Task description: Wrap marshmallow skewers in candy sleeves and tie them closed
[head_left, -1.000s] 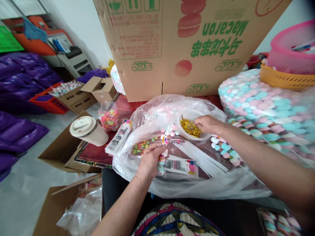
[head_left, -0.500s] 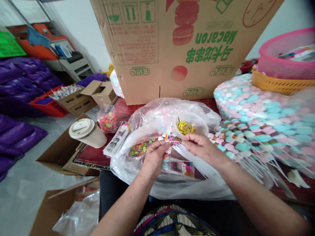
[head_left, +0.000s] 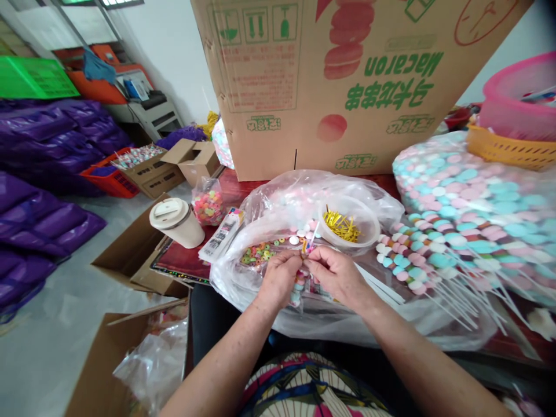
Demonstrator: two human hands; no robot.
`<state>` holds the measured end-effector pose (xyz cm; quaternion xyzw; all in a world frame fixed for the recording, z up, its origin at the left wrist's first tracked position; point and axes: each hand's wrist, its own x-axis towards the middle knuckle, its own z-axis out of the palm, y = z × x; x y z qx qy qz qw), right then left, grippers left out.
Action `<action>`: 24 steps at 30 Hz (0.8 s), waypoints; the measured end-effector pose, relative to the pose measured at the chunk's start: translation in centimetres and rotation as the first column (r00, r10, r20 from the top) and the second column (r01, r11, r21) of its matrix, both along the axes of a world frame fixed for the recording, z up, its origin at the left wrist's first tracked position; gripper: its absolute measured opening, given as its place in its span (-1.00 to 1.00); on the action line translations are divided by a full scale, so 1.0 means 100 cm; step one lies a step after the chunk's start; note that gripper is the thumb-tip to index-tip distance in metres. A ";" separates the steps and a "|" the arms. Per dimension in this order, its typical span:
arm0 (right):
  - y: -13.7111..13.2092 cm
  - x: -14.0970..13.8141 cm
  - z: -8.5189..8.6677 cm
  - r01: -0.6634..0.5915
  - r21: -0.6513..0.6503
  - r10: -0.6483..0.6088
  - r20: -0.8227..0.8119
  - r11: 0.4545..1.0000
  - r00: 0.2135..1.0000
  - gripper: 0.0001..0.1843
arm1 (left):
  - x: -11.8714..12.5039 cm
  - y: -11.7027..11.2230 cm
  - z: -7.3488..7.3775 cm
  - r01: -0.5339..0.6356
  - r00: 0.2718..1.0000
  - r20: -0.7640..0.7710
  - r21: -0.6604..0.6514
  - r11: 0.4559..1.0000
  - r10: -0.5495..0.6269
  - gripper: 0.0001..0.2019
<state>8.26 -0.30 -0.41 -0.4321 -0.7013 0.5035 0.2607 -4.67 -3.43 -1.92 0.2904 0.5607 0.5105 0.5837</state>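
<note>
My left hand (head_left: 281, 277) is closed on the gathered neck of a small clear packet of candy (head_left: 299, 282), pastel pieces hanging below the fingers. A white stick (head_left: 314, 233) and a bit of colourful printed wrapper (head_left: 307, 247) poke up above the fingertips. Against it, my right hand (head_left: 337, 277) pinches at the same neck, where a sliver of gold twist tie shows between the fingertips; most of it is hidden. Just beyond stands a clear round bowl (head_left: 372, 231) of gold twist ties (head_left: 341, 226). White sticks (head_left: 382, 288) lie under the right forearm.
An open plastic bag (head_left: 234, 301) holds candy rings (head_left: 260, 253). On the right lie marshmallow skewers (head_left: 412, 255) and a big bag of marshmallows (head_left: 473, 179). A lidded cup (head_left: 178, 223) and printed packets (head_left: 221, 237) stand left; a large carton (head_left: 269, 145) stands behind.
My right hand has moved left from beside the bowl to meet my left hand at the packet's neck. The view has shifted, so the surroundings appear further right.
</note>
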 end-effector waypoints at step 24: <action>-0.003 0.029 0.021 -0.425 0.340 0.425 0.079 0.839 0.902 -0.80 | -0.018 -0.019 0.009 0.376 0.716 0.617 0.056 0.925 -0.328 -0.48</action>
